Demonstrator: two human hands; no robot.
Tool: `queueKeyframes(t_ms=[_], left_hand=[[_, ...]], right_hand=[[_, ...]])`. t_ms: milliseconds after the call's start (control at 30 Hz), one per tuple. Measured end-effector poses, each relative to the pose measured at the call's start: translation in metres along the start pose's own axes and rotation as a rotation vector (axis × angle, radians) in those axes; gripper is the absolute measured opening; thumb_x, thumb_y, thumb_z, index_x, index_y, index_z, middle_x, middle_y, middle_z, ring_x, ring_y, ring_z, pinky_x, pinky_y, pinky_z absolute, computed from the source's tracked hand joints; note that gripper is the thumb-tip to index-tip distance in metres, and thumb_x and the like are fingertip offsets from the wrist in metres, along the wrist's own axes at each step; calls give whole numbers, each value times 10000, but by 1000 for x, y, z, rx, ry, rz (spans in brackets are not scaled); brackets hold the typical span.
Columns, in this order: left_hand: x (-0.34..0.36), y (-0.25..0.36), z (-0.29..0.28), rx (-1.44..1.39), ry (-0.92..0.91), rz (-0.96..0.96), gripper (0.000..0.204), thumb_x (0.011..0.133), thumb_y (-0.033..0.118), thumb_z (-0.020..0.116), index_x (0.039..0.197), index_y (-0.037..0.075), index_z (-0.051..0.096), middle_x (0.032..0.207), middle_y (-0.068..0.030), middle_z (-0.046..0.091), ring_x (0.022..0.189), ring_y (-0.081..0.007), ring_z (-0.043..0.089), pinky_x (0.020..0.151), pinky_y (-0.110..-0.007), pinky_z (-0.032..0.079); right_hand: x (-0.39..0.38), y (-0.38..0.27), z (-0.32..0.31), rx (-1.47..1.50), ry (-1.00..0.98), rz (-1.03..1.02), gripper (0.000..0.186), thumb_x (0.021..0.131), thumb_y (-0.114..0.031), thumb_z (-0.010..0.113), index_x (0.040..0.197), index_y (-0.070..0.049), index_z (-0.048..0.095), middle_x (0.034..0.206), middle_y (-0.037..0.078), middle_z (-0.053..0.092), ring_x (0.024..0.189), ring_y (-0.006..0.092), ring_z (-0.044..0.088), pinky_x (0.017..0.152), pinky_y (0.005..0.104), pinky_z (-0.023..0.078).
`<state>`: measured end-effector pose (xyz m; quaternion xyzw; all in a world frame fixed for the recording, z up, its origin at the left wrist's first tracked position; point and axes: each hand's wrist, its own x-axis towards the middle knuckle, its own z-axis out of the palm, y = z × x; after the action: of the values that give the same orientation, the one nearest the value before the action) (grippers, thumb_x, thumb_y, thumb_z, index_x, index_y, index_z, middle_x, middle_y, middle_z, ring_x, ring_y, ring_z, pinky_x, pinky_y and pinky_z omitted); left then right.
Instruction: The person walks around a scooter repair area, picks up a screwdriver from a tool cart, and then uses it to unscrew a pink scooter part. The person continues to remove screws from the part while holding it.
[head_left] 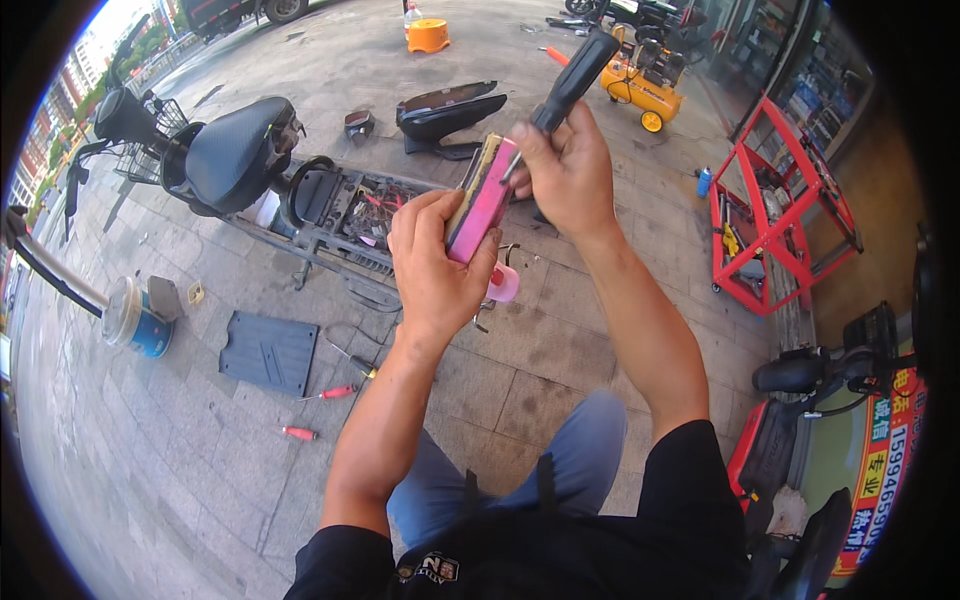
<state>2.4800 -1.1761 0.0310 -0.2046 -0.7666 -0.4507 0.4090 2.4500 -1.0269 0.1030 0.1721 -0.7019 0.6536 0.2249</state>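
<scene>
My left hand (435, 262) is wrapped round a slim block (484, 205), bright pink on one face and tan with dark edging on another. I cannot make out what kind of part it is. Closed on a black-handled tool (578, 80), my right hand (570, 175) keeps the thick handle pointing up and away. A thin metal shaft from the tool runs down against the block's upper end; its tip is partly hidden by my fingers. Beyond my left hand lies the opened frame of an electric scooter (345, 215), with wiring exposed.
The scooter's seat (243, 150) is at the left. Black body panels (450, 115) lie ahead. On the paving are a dark mat-like panel (268, 352), screwdrivers (338, 392) and a bucket (140, 318). A red tool cart (775, 215) and yellow compressor (645, 95) stand right.
</scene>
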Motion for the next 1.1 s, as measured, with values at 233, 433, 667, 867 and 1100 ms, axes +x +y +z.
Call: queueKeyframes(t_ms=[233,433,667,867,1100], left_hand=[[-1,0,-1,16,-7,8,498,701,126,806,1139,22,593,1148,-137,602,1068,-324,553,940,-428,407],[-1,1,-1,9,-10,-4,507,689,119,801,1142,27,592,1149,-137,601,1072,-326,554,939,-429,408],[0,0,-1,3,-3,5,510,677,112,800,1139,24,602,1154,-143,597,1080,-331,551,946,-427,408],[2,-2,0,-5,34,41,500,667,105,804,1117,23,603,1128,-129,612,1054,-324,564,920,-419,413],[1,0,-1,7,23,31,499,679,118,809,1125,21,605,1134,-135,608,1057,-326,562,922,-418,412]], right_hand=[[8,-6,9,-4,122,-92,210,951,-148,651,1051,-34,506,663,55,664,503,101,626,434,249,472],[14,1,7,-30,145,-129,225,915,-148,693,1019,-40,526,614,39,630,515,105,626,445,264,476],[12,5,8,-71,40,-17,221,922,-153,689,1006,-41,519,613,38,633,512,109,634,434,265,475],[5,-4,14,-111,47,-8,241,911,-137,696,1050,-31,530,634,45,650,529,107,642,475,275,481],[21,-12,9,-55,140,-27,251,933,-154,679,1084,-26,525,613,59,628,512,108,628,445,262,460]])
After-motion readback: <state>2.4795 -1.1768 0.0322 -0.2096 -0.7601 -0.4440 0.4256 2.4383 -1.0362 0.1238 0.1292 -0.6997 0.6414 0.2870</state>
